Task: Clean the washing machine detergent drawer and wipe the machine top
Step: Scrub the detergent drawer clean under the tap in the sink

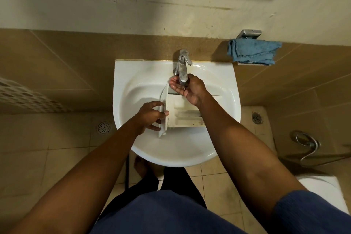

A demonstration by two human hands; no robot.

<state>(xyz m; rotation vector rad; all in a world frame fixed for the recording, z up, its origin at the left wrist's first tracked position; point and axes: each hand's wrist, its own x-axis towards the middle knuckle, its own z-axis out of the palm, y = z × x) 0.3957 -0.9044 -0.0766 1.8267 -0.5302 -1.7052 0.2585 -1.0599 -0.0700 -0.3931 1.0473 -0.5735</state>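
At 6 o'clock in the view, nearest the camera, are a blue shirt and two bare forearms reaching up toward a white sink (123, 81). A bare foot (140, 165) stands on the tiled floor just under the sink's front edge.

The detergent drawer (188, 112) lies in the basin, right of centre, with its open compartments facing up and its front panel toward 9 o'clock. The left hand (152, 116) grips that front panel, with its thumb over the panel's top edge and its fingers curled round the outer face.

Farther in, at 12 o'clock of the basin, the right hand (190, 89) is cupped palm-up round the spout end of the tap (183, 62). Its thumb is on one side of the spout and its curled fingers on the other. Whether it actually clasps the spout I cannot tell. It hangs above the drawer's rear end.

On the floor, one round drain (104, 127) sits at 9 o'clock of the sink and another (256, 118) at 3 o'clock. A metal hose (307, 144) loops at 4 o'clock.

Farthest off, at 1 o'clock, a blue cloth (254, 53) is draped on a metal wall holder (250, 33) against the tiled wall.
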